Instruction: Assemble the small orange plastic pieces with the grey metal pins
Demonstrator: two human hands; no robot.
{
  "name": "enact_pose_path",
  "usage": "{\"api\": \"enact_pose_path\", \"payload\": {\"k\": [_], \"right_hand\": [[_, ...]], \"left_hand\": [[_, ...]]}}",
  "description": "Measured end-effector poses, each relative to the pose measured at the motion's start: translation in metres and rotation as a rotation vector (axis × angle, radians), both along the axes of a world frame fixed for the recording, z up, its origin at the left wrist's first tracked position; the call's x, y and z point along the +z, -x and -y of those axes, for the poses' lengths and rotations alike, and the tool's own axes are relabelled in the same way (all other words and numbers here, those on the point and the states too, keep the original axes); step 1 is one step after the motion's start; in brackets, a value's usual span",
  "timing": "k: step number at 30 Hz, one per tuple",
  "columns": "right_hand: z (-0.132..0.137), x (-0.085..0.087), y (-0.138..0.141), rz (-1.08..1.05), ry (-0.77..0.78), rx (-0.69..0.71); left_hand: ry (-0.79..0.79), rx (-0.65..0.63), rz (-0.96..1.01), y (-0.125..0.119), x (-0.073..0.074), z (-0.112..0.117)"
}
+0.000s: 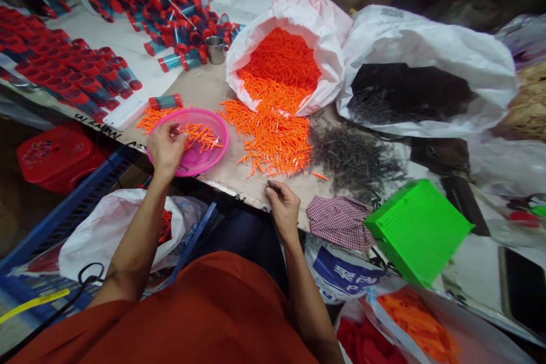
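My left hand [166, 148] rests at the near rim of a round pink plastic plate [213, 153], its fingertips gathered among thin orange plastic pieces [200, 137]. Whether those fingers grip a piece, I cannot tell. More of these pieces spill from a white sack [298, 11] into a loose heap [273, 136] on the worktable. My right hand [284, 207] lies at the table's near edge below that heap, fingers curled together, with nothing visible in them. A scatter of thin dark metal pins [356, 162] lies to its right.
Rows of clear tubes with red caps [63, 62] and a steel cup [215, 49] stand at the far left. A white sack of dark pins [426, 68], a checked cloth [340, 222] and a green plastic crate [418, 231] lie right. Bags sit below the table edge.
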State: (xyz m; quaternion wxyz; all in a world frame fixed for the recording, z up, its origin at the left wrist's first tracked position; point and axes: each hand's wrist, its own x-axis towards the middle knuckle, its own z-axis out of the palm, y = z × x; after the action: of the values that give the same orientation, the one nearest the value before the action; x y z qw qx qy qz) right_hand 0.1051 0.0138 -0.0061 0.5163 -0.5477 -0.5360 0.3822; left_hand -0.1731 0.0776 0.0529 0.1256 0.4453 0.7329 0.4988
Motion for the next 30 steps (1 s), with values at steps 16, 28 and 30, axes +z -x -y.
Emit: {"api": "enact_pose_path", "payload": {"k": [16, 28, 30], "right_hand": [[0.001, 0.0, -0.001, -0.04, 0.009, 0.019], [-0.005, -0.001, 0.0, -0.229, 0.097, 0.005], [-0.005, 0.0, 0.001, -0.252, 0.116, 0.003]], "left_hand": [[0.422, -0.679, -0.308, -0.12, -0.037, 0.014], [0.303, -0.613, -0.024, -0.125, -0.034, 0.016], [0.333, -0.616, 0.303, -0.126, -0.032, 0.019]]}}
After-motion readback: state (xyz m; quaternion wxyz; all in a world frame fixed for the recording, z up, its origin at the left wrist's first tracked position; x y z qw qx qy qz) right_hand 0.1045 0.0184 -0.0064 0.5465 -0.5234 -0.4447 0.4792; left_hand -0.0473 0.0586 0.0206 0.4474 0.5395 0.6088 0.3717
